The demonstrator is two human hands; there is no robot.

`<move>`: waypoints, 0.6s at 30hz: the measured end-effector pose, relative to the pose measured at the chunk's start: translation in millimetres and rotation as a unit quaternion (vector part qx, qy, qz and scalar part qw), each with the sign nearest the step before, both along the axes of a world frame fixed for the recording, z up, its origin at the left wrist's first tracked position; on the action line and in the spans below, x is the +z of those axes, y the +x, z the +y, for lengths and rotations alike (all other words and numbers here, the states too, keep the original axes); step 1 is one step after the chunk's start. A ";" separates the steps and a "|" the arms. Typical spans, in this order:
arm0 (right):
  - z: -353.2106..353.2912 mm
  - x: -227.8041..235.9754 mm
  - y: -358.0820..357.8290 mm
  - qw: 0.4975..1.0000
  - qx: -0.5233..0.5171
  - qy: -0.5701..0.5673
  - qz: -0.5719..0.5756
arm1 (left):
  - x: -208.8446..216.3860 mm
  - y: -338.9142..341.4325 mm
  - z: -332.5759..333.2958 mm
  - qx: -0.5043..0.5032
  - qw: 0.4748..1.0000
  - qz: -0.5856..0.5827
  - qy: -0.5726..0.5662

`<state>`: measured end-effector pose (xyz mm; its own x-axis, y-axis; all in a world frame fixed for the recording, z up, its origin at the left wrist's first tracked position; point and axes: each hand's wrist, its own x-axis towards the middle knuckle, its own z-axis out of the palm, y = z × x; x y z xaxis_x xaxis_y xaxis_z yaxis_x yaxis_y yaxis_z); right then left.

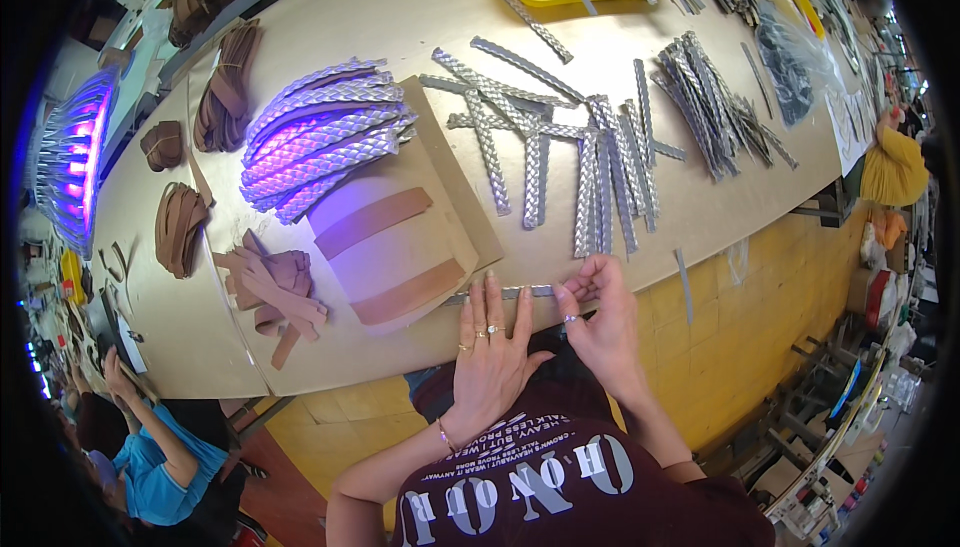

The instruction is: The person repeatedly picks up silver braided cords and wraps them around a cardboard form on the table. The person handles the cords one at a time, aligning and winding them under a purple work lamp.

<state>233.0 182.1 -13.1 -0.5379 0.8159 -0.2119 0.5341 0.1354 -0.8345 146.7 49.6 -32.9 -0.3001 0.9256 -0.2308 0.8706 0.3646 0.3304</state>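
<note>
Silver braided strip [520, 292] lies along the near edge of the workbench [700, 207], low in the middle of the frame, as we work it with both hands. Our left hand [490, 347] presses flat on it, fingers spread wide; our right hand [598, 309] pinches its right end between thumb and fingertips. Just above us lie loose silver braids [560, 162], with a stacked, purple-lit bundle of braids [320, 137] at centre left. Brown leather pieces [270, 292] sit beside a curved form with brown straps [390, 247]. At lower left, a co-worker in blue [150, 462] bends over.
</note>
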 end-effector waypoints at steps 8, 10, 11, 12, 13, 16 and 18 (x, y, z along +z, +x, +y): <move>-4.7 -1.5 1.2 0.998 0.018 0.062 -0.007 | 0.4 0.0 0.6 -0.008 1.000 0.013 -0.003; -6.3 -3.7 1.8 0.996 0.026 0.086 -0.013 | 0.6 1.1 1.7 -0.009 1.000 0.022 -0.003; -7.2 -4.7 2.2 0.995 0.030 0.096 -0.016 | 0.7 1.6 2.3 -0.011 1.000 0.027 -0.001; -8.2 -5.5 2.6 0.994 0.034 0.105 -0.019 | 0.6 1.8 2.7 -0.012 0.999 0.032 -0.002; -9.2 -5.8 3.1 0.995 0.026 0.093 -0.015 | 0.7 2.0 2.9 -0.013 0.999 0.035 -0.001; -8.7 -5.0 5.3 0.998 0.008 0.056 0.000 | 0.3 2.8 3.8 -0.014 0.999 0.044 -0.002; -4.8 -2.4 7.7 0.999 0.002 0.036 0.015 | 0.0 3.5 4.6 -0.013 0.999 0.048 -0.001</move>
